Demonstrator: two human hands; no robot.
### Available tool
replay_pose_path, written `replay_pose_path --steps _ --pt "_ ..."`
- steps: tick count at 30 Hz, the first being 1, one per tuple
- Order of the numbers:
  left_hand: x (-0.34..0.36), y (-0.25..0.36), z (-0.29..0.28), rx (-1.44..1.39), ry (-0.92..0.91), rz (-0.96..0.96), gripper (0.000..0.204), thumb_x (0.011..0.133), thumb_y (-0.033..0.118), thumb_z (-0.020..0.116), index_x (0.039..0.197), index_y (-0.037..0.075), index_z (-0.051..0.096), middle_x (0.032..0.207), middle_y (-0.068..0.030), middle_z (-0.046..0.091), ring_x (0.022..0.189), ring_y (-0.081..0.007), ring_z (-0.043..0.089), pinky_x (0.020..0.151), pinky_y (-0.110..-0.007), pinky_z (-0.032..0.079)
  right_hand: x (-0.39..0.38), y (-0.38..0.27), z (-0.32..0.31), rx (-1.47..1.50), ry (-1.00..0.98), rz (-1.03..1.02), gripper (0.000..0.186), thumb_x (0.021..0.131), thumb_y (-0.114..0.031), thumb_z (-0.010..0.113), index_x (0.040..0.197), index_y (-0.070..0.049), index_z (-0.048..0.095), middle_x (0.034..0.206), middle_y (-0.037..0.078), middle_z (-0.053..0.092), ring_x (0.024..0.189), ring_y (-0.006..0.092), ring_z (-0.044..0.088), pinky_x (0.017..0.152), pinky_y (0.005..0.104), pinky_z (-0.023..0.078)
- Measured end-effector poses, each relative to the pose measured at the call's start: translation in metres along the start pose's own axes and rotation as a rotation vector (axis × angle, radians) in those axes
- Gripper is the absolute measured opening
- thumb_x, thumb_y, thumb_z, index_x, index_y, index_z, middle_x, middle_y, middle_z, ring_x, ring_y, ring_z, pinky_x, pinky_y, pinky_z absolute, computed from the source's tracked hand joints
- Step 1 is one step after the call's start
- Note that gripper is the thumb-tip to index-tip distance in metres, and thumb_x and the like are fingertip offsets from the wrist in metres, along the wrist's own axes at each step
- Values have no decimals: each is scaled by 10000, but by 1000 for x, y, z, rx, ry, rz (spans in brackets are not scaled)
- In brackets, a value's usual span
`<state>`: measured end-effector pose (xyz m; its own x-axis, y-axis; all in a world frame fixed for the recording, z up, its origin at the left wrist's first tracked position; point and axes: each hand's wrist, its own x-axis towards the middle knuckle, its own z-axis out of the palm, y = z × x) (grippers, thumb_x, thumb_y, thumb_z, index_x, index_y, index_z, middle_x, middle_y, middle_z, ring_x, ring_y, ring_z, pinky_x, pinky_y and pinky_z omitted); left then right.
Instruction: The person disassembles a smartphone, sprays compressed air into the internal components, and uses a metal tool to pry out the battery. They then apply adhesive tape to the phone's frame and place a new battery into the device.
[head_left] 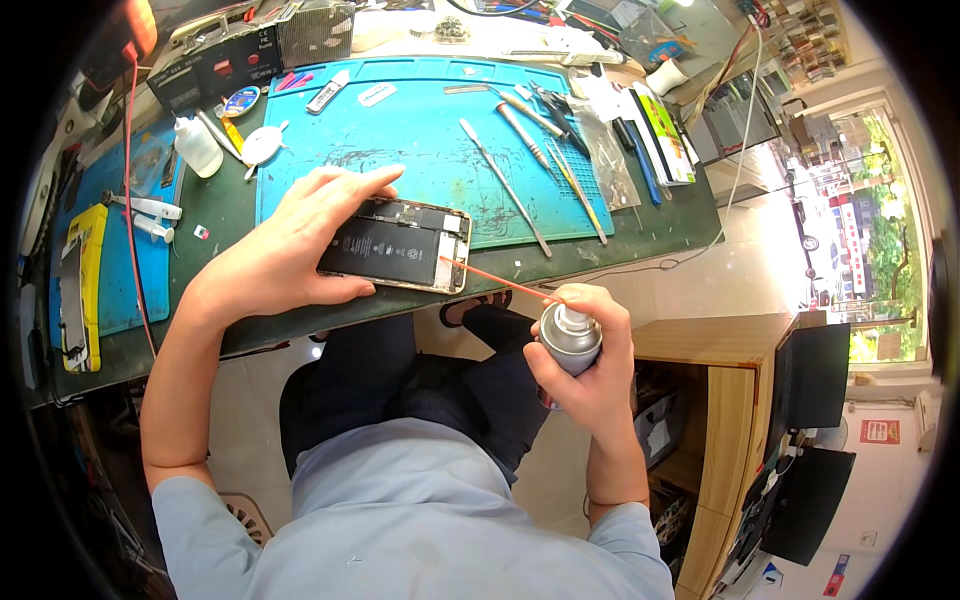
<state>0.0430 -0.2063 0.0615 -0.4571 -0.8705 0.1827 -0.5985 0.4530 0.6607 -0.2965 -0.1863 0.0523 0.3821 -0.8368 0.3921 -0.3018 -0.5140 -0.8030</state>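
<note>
An opened smartphone (pixel 398 246) lies at the front edge of the bench, its black battery and inner parts exposed. My left hand (pixel 295 240) grips its left end, thumb along the near edge and fingers over the far side. In my right hand (pixel 597 360) is a spray can (pixel 570 338), held in front of the bench edge with the index finger on its top. A thin red straw (pixel 505 281) runs from the nozzle to the phone's right end. Its tip is at or just above the pale part beside the battery; contact I cannot tell.
Beneath the phone spreads a blue work mat (pixel 420 130). Tweezers (pixel 505 187), a screwdriver (pixel 525 137) and other slim tools lie to its right. A white squeeze bottle (pixel 198 147) stands at left, near a yellow phone-shaped frame (pixel 84 288). A wooden cabinet (pixel 705 345) is at my right.
</note>
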Motion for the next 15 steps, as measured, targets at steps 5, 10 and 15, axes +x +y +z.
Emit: replay_pose_path --steps 5,10,15 --pt "0 0 0 4 0 6 1049 652 73 840 1567 96 328 1390 -103 547 1305 -317 441 1165 -441 325 5 2 1 -5 13 20 547 757 -32 818 1227 -67 542 1133 152 627 983 259 638 854 363 528" --pt "0 1 0 1 0 -2 1047 652 73 839 1567 99 332 1389 -104 549 1303 -318 440 1164 -441 326 7 3 1 -2 23 9 543 757 -27 814 1226 -66 544 1131 151 627 975 252 637 848 360 528" --pt "0 0 0 1 2 -1 1052 648 75 840 1569 98 331 1390 -106 548 1300 -321 440 1162 -440 327 7 3 3 24 12 13 541 756 -19 813 1224 -66 545 1129 152 626 965 245 638 837 352 530"
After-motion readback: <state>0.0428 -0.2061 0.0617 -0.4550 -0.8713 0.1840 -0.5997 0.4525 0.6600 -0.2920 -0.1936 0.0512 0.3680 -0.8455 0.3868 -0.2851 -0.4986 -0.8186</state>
